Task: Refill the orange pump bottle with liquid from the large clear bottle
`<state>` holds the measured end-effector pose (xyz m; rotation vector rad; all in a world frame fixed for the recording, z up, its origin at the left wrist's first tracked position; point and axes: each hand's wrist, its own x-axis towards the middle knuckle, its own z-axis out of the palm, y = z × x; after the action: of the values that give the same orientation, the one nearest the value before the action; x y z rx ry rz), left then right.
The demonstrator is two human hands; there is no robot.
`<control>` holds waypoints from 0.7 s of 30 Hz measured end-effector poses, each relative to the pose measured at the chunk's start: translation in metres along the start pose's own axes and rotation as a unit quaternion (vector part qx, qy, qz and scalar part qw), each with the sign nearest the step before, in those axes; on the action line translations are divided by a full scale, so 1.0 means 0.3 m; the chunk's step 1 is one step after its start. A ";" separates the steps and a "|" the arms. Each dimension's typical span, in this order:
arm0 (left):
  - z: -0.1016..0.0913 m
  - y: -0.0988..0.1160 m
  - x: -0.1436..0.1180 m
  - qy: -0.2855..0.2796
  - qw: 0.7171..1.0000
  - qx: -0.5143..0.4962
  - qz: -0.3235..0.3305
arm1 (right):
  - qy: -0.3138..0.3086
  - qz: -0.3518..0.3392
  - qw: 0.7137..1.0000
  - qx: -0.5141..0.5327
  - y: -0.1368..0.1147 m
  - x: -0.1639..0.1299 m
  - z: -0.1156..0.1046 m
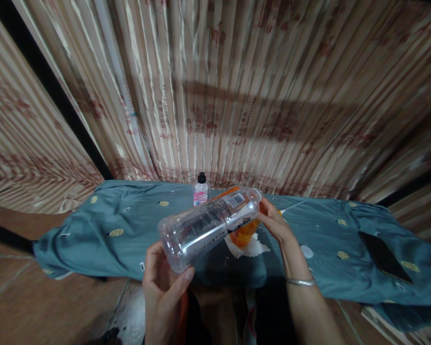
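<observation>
I hold a clear empty plastic bottle point(206, 225) tilted, base toward me and neck pointing away to the right. My left hand point(163, 282) grips the base from below, thumb on its side. At the neck end, my right hand point(276, 223) closes its fingers around the top; a silver bangle sits on that wrist. An orange object point(242, 235) lies on the cloth right under the bottle, mostly hidden by it.
A teal patterned cloth point(104, 225) covers a low surface. A small bottle with a black cap and pink label point(201, 190) stands at its back edge. A dark phone point(382, 256) lies at the right. Striped curtains hang behind; brown tiled floor lies to the left.
</observation>
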<state>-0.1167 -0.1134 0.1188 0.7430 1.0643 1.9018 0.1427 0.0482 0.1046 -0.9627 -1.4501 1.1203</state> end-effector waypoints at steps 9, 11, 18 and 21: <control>0.017 0.005 -0.012 0.013 1.000 -0.016 -0.002 | -0.001 0.000 1.000 0.001 -0.001 0.000 0.001; 0.003 -0.003 -0.005 -0.003 1.000 -0.011 0.001 | 0.001 0.001 1.000 -0.004 -0.002 0.000 0.001; 0.012 -0.003 -0.009 -0.002 1.000 -0.010 0.013 | -0.005 -0.004 1.000 -0.003 0.001 -0.003 -0.002; 0.016 -0.002 -0.012 0.003 1.000 -0.011 0.016 | -0.002 -0.003 1.000 -0.006 0.001 -0.003 -0.001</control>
<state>-0.1109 -0.1144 0.1201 0.7471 1.0389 1.9413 0.1431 0.0476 0.1042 -0.9654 -1.4643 1.1108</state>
